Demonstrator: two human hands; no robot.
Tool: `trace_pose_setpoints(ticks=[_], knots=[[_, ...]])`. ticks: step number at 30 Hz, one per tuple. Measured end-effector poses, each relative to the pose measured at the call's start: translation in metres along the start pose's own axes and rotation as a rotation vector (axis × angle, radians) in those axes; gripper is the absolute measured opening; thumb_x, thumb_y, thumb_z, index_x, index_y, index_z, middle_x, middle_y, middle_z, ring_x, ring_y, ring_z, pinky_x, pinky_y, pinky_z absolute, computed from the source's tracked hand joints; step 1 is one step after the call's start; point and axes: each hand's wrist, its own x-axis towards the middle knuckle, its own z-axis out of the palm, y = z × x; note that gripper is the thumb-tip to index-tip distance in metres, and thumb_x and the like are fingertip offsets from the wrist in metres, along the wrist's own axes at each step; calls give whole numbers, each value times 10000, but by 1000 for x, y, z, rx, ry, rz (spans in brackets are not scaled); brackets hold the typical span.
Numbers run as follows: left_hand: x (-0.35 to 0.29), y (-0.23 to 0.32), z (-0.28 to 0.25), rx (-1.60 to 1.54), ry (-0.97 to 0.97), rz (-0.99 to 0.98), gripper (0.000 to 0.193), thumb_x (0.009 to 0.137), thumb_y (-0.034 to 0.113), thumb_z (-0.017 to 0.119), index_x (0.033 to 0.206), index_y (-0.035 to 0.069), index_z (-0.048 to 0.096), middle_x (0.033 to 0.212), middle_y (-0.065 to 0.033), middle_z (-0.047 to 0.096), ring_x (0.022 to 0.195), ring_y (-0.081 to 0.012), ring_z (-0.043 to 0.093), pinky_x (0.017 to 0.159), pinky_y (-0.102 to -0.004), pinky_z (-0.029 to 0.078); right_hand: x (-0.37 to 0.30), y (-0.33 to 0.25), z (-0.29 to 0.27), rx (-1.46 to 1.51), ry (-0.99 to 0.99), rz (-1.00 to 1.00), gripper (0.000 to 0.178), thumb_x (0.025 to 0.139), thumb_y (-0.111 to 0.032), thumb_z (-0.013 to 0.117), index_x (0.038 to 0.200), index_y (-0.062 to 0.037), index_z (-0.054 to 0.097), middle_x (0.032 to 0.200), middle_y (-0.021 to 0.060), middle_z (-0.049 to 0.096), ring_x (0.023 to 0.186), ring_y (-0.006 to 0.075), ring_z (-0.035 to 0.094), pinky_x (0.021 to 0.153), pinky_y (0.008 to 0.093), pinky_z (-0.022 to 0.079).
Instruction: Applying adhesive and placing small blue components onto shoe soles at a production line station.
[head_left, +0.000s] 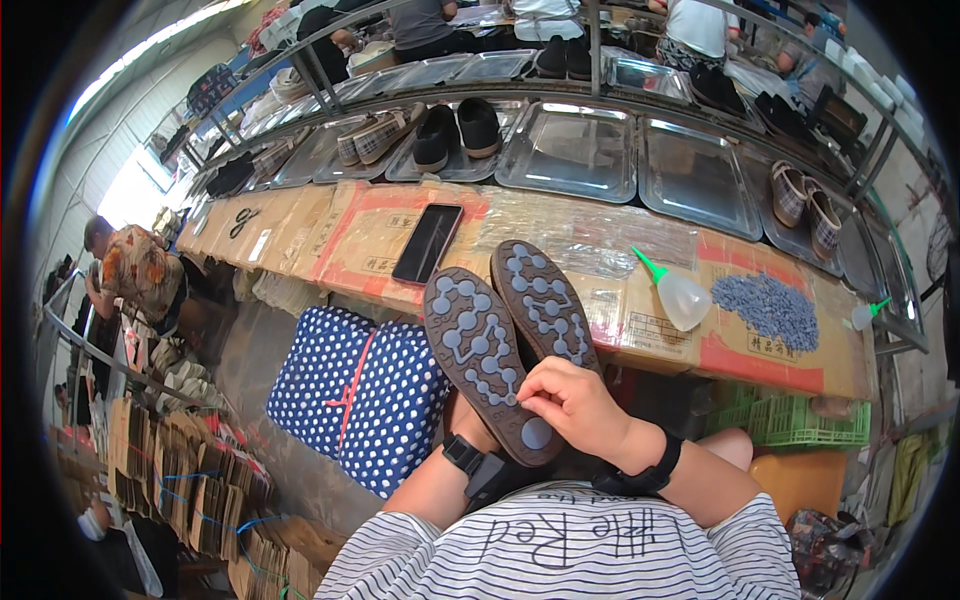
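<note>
Two brown shoes lie side by side with soles up, a left shoe [470, 340] and a right shoe [545, 300], both set with blue-grey round and linked pads. From beneath, my left hand [466, 418] holds the left shoe; its fingers are hidden behind the sole. My right hand [570, 402] is closed in a pinch, thumb and index fingertip at the right edge of that sole, near the heel. Whatever is in the pinch is too small to make out. Ahead on the cardboard-covered bench [610, 340] lies a heap of small blue-grey pieces [768, 312].
A green-tipped glue bottle [682, 300] lies beside the heap, another bottle [866, 316] further right. A phone [428, 244] and scissors [243, 222] lie left. Metal trays [568, 150], some with shoes, line the back. A dotted blue cushion [362, 390] sits left, a green crate [800, 420] right.
</note>
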Motion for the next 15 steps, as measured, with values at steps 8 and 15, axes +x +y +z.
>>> trace_pose_setpoints(ticks=[8, 15], knots=[[-4, 32, 9, -489, 59, -143, 186, 943, 214, 642, 1066, 76, 616, 1050, -10, 625, 944, -146, 581, 802, -277, 496, 6, -1, 5, -134, -26, -5, 120, 825, 0, 733, 923, -40, 676, 880, 62, 596, 748, 202, 624, 658, 312, 504], [-5, 43, 13, -766, 126, -249, 145, 980, 129, 575, 1112, 70, 592, 1059, -22, 614, 937, -129, 582, 774, -258, 514, 3, -9, 6, -283, 36, -91, 151, 799, -2, 737, 911, -49, 648, 859, 67, 593, 720, 235, 628, 612, 325, 512]])
